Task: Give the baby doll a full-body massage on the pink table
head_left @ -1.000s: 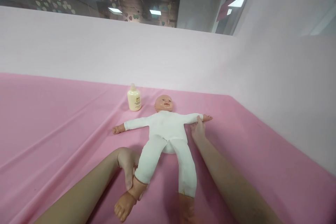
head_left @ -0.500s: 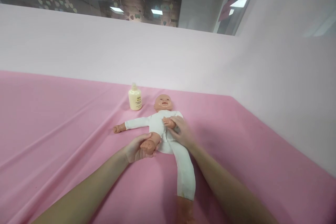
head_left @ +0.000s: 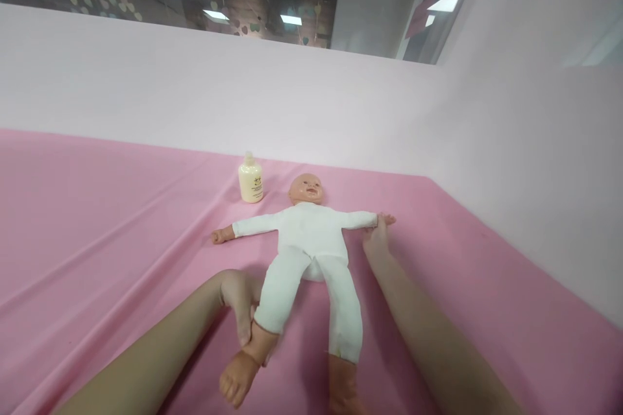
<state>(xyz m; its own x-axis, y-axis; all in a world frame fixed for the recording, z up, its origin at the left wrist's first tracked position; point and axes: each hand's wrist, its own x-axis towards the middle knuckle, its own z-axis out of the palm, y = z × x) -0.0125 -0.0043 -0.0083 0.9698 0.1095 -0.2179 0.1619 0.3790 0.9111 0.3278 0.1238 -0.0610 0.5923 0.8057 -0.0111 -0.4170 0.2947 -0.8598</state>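
A baby doll [head_left: 311, 230] with a white cloth body and bare plastic head, hands and feet lies on its back, head toward the wall. My left hand [head_left: 241, 301] grips the doll's lower leg just above the foot, on the left side; some fingers are hidden beneath the leg. Out to the right, my right hand [head_left: 378, 233] holds the doll's stretched-out arm at the wrist. The doll's other arm lies spread to the left, and its other leg points straight toward me.
A pale yellow pump bottle [head_left: 251, 183] stands left of the doll's head. Pink cloth [head_left: 121, 220] with folds on the left covers the table. White walls [head_left: 219, 91] rise behind and at the right, with a window [head_left: 243, 0] above.
The doll's leg, bent up over its belly before, is now stretched down toward me in my left hand. My right hand has moved the doll's arm from its chest out to the right.
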